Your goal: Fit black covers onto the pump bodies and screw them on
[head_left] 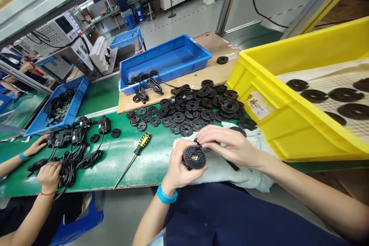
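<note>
My left hand (175, 166) is closed around a black round part (195, 157), whose grooved face points up toward me. A small bright coloured spot shows in the part's central hole. At the upper right edge of this part, the fingers of my right hand (230, 146) are pinched together. A slim black stick-like tool (231, 164) sticks out below that hand; its kind is unclear and the fingers hide its middle. Under both hands lies a pale cloth (245, 173). Just beyond them, many similar black discs (191, 105) are heaped on the green bench (161, 165).
A yellow crate (276, 134) with black discs stands right. Behind the heap is a blue tray (170, 75) with cables. A screwdriver (138, 148) lies left. A co-worker's hands (49, 177) are among corded black units (77, 135) at far left, near another blue tray (76, 100).
</note>
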### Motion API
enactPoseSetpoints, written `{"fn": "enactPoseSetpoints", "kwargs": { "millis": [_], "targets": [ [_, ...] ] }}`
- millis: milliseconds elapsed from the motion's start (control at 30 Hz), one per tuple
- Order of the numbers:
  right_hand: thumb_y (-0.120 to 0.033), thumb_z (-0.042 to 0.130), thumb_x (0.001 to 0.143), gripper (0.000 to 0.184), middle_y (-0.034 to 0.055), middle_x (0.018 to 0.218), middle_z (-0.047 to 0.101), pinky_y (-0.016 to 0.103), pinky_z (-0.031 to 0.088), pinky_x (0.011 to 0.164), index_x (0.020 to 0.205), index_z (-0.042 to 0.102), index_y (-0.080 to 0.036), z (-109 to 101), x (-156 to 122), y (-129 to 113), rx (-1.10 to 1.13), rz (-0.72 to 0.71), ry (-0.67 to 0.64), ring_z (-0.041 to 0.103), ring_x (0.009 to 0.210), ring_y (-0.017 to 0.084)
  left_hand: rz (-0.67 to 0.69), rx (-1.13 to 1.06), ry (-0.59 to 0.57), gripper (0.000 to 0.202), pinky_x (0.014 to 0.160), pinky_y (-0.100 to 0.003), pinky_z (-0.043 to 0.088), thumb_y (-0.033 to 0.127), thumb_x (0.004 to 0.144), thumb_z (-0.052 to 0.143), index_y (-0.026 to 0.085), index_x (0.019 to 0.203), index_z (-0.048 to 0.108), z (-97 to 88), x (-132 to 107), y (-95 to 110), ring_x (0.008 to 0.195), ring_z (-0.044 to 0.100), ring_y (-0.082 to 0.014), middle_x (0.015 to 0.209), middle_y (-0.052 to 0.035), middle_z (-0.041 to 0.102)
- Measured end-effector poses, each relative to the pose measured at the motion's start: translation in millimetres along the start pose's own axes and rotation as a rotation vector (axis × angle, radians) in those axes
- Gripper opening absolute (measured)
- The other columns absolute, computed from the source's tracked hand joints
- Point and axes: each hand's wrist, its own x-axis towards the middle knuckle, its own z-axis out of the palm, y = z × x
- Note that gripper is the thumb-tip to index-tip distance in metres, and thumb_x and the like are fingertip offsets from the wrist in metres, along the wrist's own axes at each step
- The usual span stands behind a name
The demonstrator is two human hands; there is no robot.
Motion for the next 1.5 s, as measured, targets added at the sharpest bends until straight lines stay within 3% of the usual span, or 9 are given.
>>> {"fn": "enactPoseSetpoints", "kwargs": {
  "millis": [233, 433, 567, 733, 933, 1067, 1233, 1367, 1500],
  "targets": [
    [-0.010, 0.064, 0.097, 0.025, 0.0033, 0.087, 0.077, 0.034, 0.060, 0.073, 0.110, 0.073, -0.029, 7, 16, -38, -0.097, -0.135, -0.012, 0.072, 0.078, 0.020, 0.310, 0.251, 0.038, 0.055, 0.094, -0.048, 0.050, 0.031, 0.083, 0.076, 0.026, 0.131, 0.052, -25.9, 14, 12, 0.100, 0.064, -0.0269, 0.108, -0.0082, 0.068],
    [-0.015, 0.059, 0.102, 0.014, 0.0028, 0.081, 0.071, 0.032, 0.052, 0.063, 0.099, 0.069, -0.025, 11, 56, -26, -0.319, -0.138, 0.071, 0.065, 0.071, 0.019, 0.217, 0.260, 0.049, 0.051, 0.094, -0.045, 0.051, 0.029, 0.082, 0.081, 0.027, 0.127, 0.057, -50.2, 49, 6, 0.104, 0.062, -0.0267, 0.113, -0.0076, 0.068],
    [-0.021, 0.048, 0.107, 0.025, 0.0059, 0.081, 0.067, 0.034, 0.049, 0.067, 0.090, 0.065, -0.021, 3, 121, -2, -0.707, -0.204, 0.066, 0.064, 0.075, 0.021, 0.174, 0.285, 0.116, 0.056, 0.104, -0.046, 0.051, 0.030, 0.076, 0.091, 0.027, 0.124, 0.063, -81.5, 114, -3, 0.117, 0.061, -0.0286, 0.123, -0.0077, 0.064],
    [-0.014, 0.052, 0.103, 0.023, 0.0120, 0.084, 0.068, 0.034, 0.047, 0.071, 0.087, 0.068, -0.016, -19, 233, 35, -1.112, -0.137, 0.015, 0.065, 0.083, 0.025, 0.184, 0.565, 0.211, 0.054, 0.104, -0.042, 0.054, 0.017, 0.076, 0.088, 0.023, 0.124, 0.065, -120.2, 240, -11, 0.116, 0.064, -0.0272, 0.124, -0.0079, 0.059],
    [-0.022, 0.067, 0.100, 0.011, 0.0038, 0.095, 0.070, 0.034, 0.056, 0.081, 0.095, 0.068, -0.013, -26, 313, 103, -1.234, -0.001, -0.125, 0.067, 0.087, 0.018, 0.005, 0.731, 0.247, 0.038, 0.098, -0.041, 0.060, 0.014, 0.091, 0.073, 0.018, 0.127, 0.064, -110.8, 331, -47, 0.112, 0.070, -0.0246, 0.135, -0.0119, 0.063],
    [-0.017, 0.070, 0.098, 0.013, 0.0022, 0.089, 0.068, 0.032, 0.054, 0.078, 0.086, 0.066, -0.013, -19, 319, 159, -1.233, 0.054, -0.259, 0.066, 0.083, 0.017, -0.155, 0.862, 0.226, 0.026, 0.092, -0.041, 0.063, 0.031, 0.100, 0.069, 0.020, 0.124, 0.068, -95.4, 340, -80, 0.107, 0.071, -0.0212, 0.126, -0.0091, 0.070],
    [-0.009, 0.059, 0.100, 0.018, 0.0184, 0.093, 0.072, 0.033, 0.041, 0.071, 0.087, 0.070, -0.010, -11, 313, 208, -1.132, 0.098, -0.363, 0.065, 0.090, 0.025, -0.204, 0.948, 0.190, 0.029, 0.107, -0.047, 0.055, 0.039, 0.093, 0.077, 0.010, 0.096, 0.074, -98.6, 335, -83, 0.123, 0.071, -0.0350, 0.114, -0.0182, 0.077],
    [-0.022, 0.059, 0.105, 0.021, 0.0211, 0.103, 0.073, 0.035, 0.038, 0.072, 0.097, 0.074, -0.010, -7, 304, 226, -1.083, 0.212, -0.384, 0.064, 0.093, 0.025, -0.305, 0.983, 0.194, 0.042, 0.110, -0.045, 0.052, 0.052, 0.096, 0.063, 0.012, 0.107, 0.074, -154.7, 275, -58, 0.129, 0.068, -0.0314, 0.123, -0.0087, 0.075],
    [-0.033, 0.061, 0.105, 0.027, 0.0180, 0.109, 0.074, 0.038, 0.044, 0.082, 0.100, 0.077, -0.012, -1, 294, 230, -1.041, 0.292, -0.441, 0.066, 0.100, 0.025, -0.727, 1.090, 0.367, 0.036, 0.102, -0.047, 0.059, 0.041, 0.102, 0.064, 0.012, 0.122, 0.068, -236.8, 167, -45, 0.117, 0.070, -0.0249, 0.129, -0.0112, 0.069]
  ]
}}
